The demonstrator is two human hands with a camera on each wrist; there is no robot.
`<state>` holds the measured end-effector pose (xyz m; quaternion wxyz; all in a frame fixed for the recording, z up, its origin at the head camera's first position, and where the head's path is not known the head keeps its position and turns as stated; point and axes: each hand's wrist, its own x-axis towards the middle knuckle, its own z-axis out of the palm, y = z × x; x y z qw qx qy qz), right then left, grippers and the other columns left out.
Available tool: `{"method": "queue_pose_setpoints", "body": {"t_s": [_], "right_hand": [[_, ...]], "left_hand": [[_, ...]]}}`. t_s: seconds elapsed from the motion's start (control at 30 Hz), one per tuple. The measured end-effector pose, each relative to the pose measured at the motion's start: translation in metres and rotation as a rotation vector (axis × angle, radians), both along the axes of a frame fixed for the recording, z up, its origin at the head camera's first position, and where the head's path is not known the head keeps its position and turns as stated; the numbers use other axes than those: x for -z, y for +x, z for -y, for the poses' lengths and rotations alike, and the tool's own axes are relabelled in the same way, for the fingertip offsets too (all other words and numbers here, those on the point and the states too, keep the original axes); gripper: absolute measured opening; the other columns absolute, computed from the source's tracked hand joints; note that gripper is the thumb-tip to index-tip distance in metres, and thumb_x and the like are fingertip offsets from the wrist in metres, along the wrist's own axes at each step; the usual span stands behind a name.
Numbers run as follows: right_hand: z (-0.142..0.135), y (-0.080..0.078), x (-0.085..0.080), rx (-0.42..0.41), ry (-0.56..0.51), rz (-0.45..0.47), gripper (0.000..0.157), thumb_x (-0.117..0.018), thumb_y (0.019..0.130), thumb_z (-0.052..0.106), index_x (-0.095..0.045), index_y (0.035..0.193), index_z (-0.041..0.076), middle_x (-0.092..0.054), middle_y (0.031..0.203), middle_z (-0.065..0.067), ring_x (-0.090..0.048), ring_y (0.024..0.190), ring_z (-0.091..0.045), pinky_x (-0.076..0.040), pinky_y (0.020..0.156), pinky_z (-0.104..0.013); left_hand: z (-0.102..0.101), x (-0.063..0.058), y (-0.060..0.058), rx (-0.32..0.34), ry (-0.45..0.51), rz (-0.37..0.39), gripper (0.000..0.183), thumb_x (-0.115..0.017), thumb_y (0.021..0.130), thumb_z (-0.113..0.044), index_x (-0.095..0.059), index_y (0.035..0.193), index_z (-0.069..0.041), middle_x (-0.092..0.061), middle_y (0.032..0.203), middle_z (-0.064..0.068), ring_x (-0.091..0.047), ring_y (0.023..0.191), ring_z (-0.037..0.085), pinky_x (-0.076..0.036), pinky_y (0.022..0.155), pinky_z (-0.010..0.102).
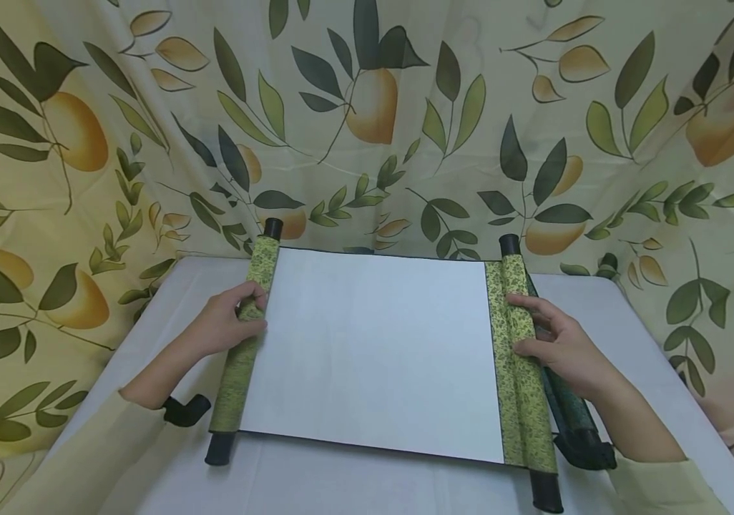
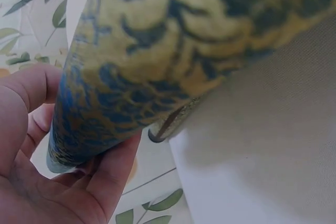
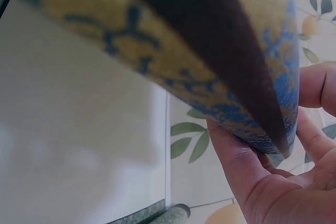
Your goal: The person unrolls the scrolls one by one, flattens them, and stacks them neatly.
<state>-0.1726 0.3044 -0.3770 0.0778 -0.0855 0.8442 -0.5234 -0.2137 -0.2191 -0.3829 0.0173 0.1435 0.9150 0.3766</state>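
A hanging scroll lies unrolled between my hands in the head view, its white sheet [image 1: 373,350] facing up. My left hand [image 1: 215,322] grips the green patterned left roller [image 1: 238,379] by its upper half, thumb on the near side. Around the right roller [image 1: 537,422], the fingers of my right hand [image 1: 556,340] are curled, with a patterned strip [image 1: 498,372] beside it. Black knobs cap both rollers. The left wrist view shows the patterned roll [image 2: 126,82] close up in the fingers; in the right wrist view a dark band [image 3: 210,30] runs along the roll.
A dark green roll [image 1: 574,408] lies just right of the right roller, partly hidden by my right hand. Beneath everything is a table with a white cover [image 1: 354,490]. A curtain with leaves and fruit [image 1: 315,179] hangs behind and around it.
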Motion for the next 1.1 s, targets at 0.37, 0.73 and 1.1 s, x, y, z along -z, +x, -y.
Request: {"method": "queue_pose_setpoints", "body": {"t_s": [0.37,0.73,1.1], "right_hand": [[-0.002,0.0,0.0,-0.002,-0.003,0.008,0.075,-0.064,0.092,0.002,-0.028,0.157,0.014,-0.026,0.156,-0.023,-0.048,0.125,-0.043,-0.056,0.078,-0.039],[-0.005,0.001,0.001,0.002,0.047,-0.01,0.076,-0.066,0.092,0.005,-0.029,0.157,0.015,-0.017,0.162,-0.021,-0.028,0.138,-0.057,-0.046,0.091,-0.063],[-0.01,0.002,0.003,0.006,0.057,-0.003,0.078,-0.067,0.092,0.006,-0.027,0.158,0.015,-0.011,0.165,-0.018,-0.018,0.142,-0.059,-0.035,0.095,-0.076]], "left_hand": [[0.004,-0.002,0.0,0.007,-0.047,-0.014,0.012,-0.066,0.088,-0.008,-0.063,0.098,-0.013,-0.064,0.112,0.01,-0.051,0.099,0.028,-0.043,0.077,0.041],[0.011,0.001,-0.003,-0.001,-0.053,-0.047,0.018,-0.071,0.086,-0.006,-0.056,0.095,-0.013,-0.059,0.094,0.008,-0.043,0.067,0.02,-0.039,0.059,0.034],[0.02,0.0,-0.002,-0.011,-0.04,-0.049,0.015,-0.061,0.087,-0.003,-0.056,0.097,-0.013,-0.059,0.095,0.009,-0.043,0.054,0.013,-0.04,0.052,0.03]]}}
